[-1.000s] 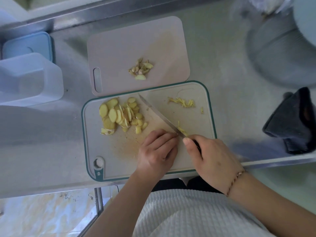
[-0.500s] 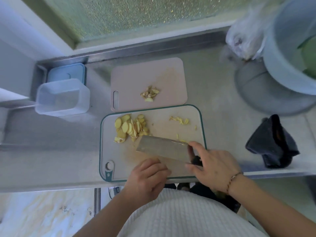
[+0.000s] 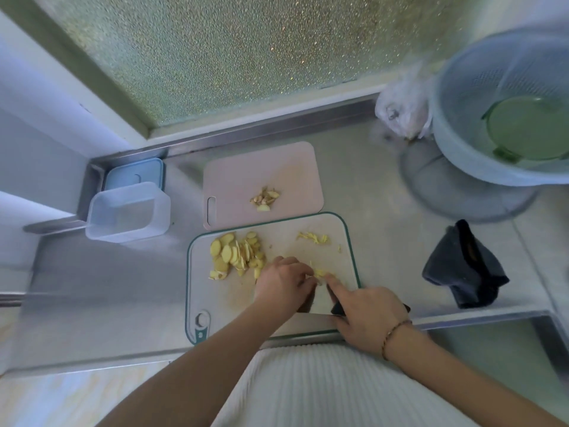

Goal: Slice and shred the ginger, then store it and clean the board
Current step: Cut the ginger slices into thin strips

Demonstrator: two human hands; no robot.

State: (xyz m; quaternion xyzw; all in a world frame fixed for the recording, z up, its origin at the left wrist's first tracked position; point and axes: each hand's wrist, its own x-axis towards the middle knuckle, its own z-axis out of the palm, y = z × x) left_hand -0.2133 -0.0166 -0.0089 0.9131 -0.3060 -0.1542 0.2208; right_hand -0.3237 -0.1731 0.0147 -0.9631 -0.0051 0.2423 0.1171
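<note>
On the teal-rimmed cutting board [image 3: 229,303], a pile of ginger slices [image 3: 237,254] lies at the left. A few ginger shreds [image 3: 314,238] lie at the far right. My left hand [image 3: 284,282] is curled over a small clump of cut ginger [image 3: 318,272], fingertips pinching it beside the blade. My right hand [image 3: 366,315] grips the black handle of the knife [image 3: 338,309], index finger stretched along the blade toward that clump. Both hands hide most of the blade.
A pink board [image 3: 246,171] with ginger scraps [image 3: 265,198] lies behind. A clear container [image 3: 127,211] and its blue lid [image 3: 134,175] stand at the left. A dark cloth [image 3: 465,266], a colander [image 3: 480,87] and a plastic bag [image 3: 403,109] are on the right.
The knife turned from cutting edge-down to lying flatter near the board's front edge. My left hand moved right to the cut ginger at the blade. The camera tilted up.
</note>
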